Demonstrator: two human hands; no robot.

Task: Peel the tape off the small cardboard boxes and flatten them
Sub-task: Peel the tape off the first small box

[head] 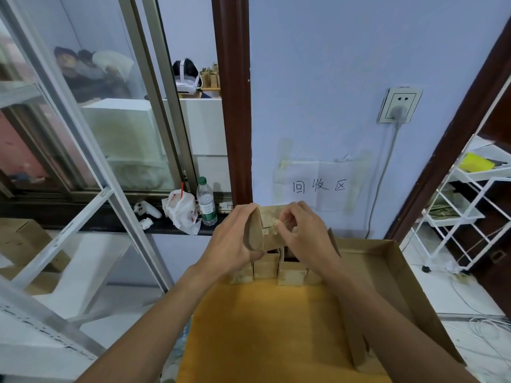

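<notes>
Yellow surface (262, 327), row of small boxes (265, 268); bottle (206, 201) and bag (181, 208) on windowsill (110, 217)

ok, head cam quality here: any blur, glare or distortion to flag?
Head view: strong wide-angle bowing, window frame and door frame lean outward; reflections wash over the window glass; right hand pinching tape on the small box, held by the left hand, looks slightly soft; light flat, no hard shadows.

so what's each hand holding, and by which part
Left hand grips the small cardboard box by its left end; right hand pinches tape on its front.
</notes>
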